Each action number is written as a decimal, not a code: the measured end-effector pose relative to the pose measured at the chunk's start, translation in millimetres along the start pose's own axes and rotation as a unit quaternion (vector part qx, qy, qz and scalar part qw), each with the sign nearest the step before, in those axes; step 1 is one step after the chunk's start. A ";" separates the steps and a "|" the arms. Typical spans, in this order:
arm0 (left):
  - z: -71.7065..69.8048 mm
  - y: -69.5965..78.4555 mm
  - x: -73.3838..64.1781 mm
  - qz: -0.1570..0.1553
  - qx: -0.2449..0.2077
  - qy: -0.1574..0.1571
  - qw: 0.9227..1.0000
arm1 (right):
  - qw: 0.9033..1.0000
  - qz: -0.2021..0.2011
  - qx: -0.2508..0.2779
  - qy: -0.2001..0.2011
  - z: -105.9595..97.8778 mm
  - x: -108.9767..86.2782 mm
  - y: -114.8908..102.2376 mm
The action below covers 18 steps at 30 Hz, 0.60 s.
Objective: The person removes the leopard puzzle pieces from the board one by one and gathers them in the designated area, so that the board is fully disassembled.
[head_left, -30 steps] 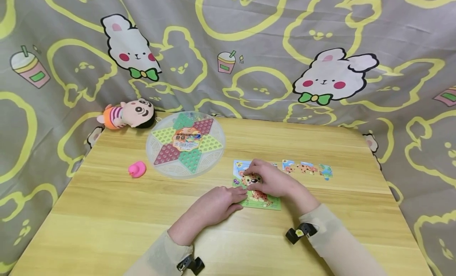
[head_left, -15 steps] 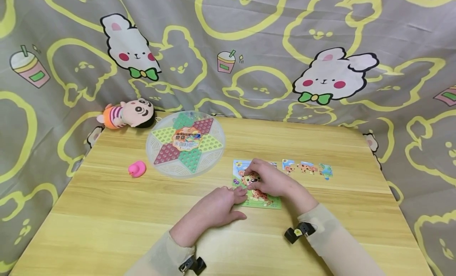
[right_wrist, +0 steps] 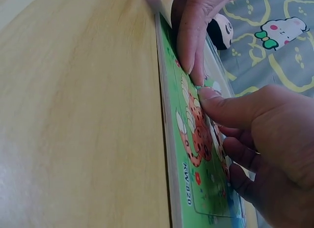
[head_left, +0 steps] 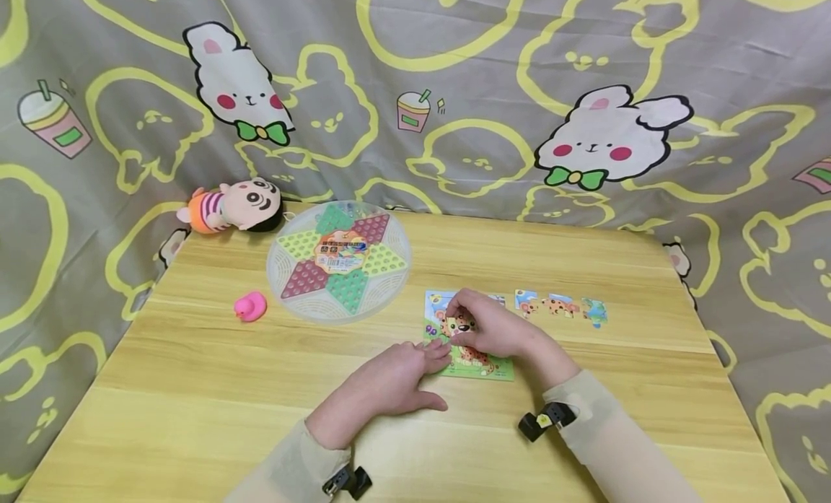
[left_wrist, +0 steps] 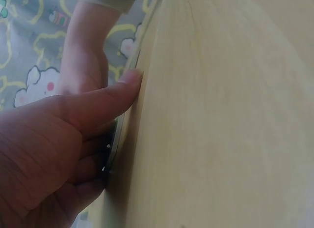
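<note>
From my station I have the puzzle board [head_left: 472, 357] lying flat on the bench [head_left: 162, 387], its picture a spotted leopard on green; the right wrist feed lets me read "KW-820" along the edge. Both my hands are at it. My left hand [head_left: 396, 377] reaches over the board's left side, fingers straight and laid on the picture, thumb spread out over the bench just off the near edge. My right hand [head_left: 496, 328] arches over the board's middle, fingers bent down and thumb tip on the surface; I can't tell whether it pinches a piece. The hands meet closely, left fingertips just beside the right thumb. Right of the board, in a row, lie three loose puzzle pieces [head_left: 560, 305]. Beyond it to the left sits a round star-patterned game board [head_left: 339, 261]; farther left of it are a pink duck [head_left: 250, 307] and, farther back, a doll [head_left: 249, 206] on its side.
</note>
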<state>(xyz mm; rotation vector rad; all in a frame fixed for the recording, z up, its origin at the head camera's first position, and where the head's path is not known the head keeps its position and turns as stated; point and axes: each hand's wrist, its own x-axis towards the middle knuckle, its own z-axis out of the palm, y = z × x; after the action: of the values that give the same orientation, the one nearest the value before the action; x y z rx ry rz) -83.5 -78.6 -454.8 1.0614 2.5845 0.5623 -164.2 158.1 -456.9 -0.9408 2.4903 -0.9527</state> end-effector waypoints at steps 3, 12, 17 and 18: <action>0.2 -0.4 0.0 0.000 -0.005 -0.001 1.000 | 1.000 0.002 0.003 0.001 0.4 0.0 -0.4; -0.4 0.1 -0.7 0.003 -0.004 -0.001 1.000 | 1.000 -0.026 0.006 0.009 4.2 -5.0 0.4; 0.3 -0.2 -0.7 0.003 -0.004 0.001 1.000 | 0.998 -0.053 -0.013 0.032 6.8 -7.6 -0.6; 0.3 -0.2 -0.7 0.002 -0.004 0.001 1.000 | 0.998 -0.054 -0.015 0.034 7.0 -8.1 -1.5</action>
<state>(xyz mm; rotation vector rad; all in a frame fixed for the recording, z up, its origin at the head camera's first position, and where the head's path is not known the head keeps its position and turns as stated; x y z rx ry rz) -83.0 -79.2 -455.1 1.0647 2.5797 0.5730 -154.1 159.3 -460.6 -1.0787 2.5390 -0.9989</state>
